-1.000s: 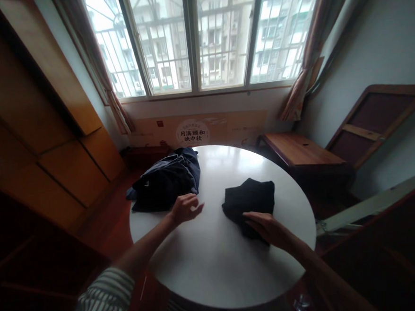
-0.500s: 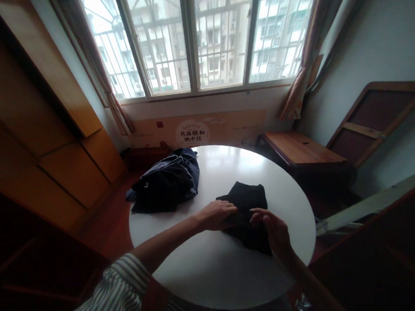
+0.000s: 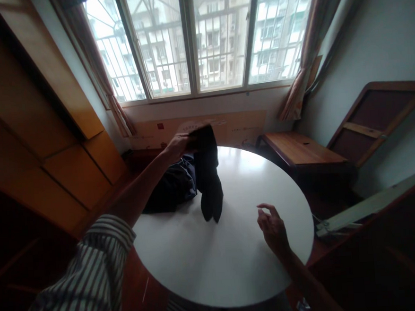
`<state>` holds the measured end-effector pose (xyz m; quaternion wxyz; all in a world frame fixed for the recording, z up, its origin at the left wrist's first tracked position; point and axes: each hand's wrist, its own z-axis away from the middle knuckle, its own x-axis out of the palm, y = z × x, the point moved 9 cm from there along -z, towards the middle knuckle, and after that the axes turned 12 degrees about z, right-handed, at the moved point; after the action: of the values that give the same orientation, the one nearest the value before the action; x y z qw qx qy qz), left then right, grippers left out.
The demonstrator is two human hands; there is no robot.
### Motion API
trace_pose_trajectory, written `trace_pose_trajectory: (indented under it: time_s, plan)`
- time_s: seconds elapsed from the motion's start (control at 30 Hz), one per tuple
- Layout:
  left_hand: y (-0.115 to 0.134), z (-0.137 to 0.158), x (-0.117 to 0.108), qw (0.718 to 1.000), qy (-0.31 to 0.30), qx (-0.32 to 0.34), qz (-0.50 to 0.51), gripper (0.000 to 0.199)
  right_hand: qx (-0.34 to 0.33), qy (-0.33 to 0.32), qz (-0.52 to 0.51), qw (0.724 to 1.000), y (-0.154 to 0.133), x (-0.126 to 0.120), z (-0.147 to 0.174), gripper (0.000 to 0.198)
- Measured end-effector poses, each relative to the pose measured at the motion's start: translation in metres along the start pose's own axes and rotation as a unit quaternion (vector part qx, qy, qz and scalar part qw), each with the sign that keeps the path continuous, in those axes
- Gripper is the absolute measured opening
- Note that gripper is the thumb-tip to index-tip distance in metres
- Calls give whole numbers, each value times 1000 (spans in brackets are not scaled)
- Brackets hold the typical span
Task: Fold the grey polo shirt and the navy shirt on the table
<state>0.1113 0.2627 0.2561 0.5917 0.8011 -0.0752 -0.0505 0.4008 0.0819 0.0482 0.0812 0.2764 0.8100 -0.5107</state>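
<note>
My left hand (image 3: 178,147) is closed on one end of a black garment (image 3: 209,174) and holds it up above the table. The cloth hangs down in folds, its lower end parted into two rounded tips; what kind of garment it is cannot be made out. Behind it, at the table's far left, lies a pile of dark clothes (image 3: 174,186), partly hidden by my left arm and the hanging cloth. My right hand (image 3: 271,222) hovers over the right side of the white round table (image 3: 236,262). It holds nothing, with the index finger stretched and the others loosely bent.
Beyond the table stands a printed cardboard panel (image 3: 244,122) under the window (image 3: 217,41). A low wooden table (image 3: 302,146) is at the back right. Wooden cabinets (image 3: 73,169) line the left side, and a dark wooden surface (image 3: 385,252) is close on the right.
My left hand has lifted the black garment off the table and carried it up, away and leftward toward the clothes pile. My right hand has come away from the cloth and stays near the same spot.
</note>
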Motion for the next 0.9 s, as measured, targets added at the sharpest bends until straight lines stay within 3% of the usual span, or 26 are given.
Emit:
trace_pose_trajectory:
  time_s: [0.07,0.1,0.13,0.2,0.27,0.4,0.5,0.57,0.63,0.8,0.9]
  plan:
    - [37,2,-34,970,168,174,9,27,-10,1,10,1000,-4,-1,0,29]
    - [49,8,-43,949,209,235,-3,29,-12,3,15,1000,-6,-2,-1,28]
    - [55,12,-45,940,214,265,-29,31,-12,6,21,1000,-8,-3,-1,28]
    - [45,12,-36,958,134,232,-102,34,-13,9,32,999,-10,-4,-1,27]
    - [11,17,-24,976,17,130,-176,34,-18,9,44,999,-12,-4,-1,26]
    - [-70,55,-11,947,-164,-27,-276,19,-35,0,69,997,-12,1,0,26]
    - [-115,86,-8,926,-235,-84,-283,8,-47,-7,85,995,-12,4,1,23]
    - [-129,99,-11,928,-240,-91,-269,7,-55,-8,94,994,-12,5,2,22]
    - [-129,102,-18,940,-208,-73,-260,9,-61,-9,100,993,-11,6,2,20]
    - [-93,84,-50,971,-60,-9,-231,18,-74,-13,102,992,-13,6,2,18]
    - [-76,72,-63,978,-67,8,-196,34,-81,-19,101,991,-14,8,2,16]
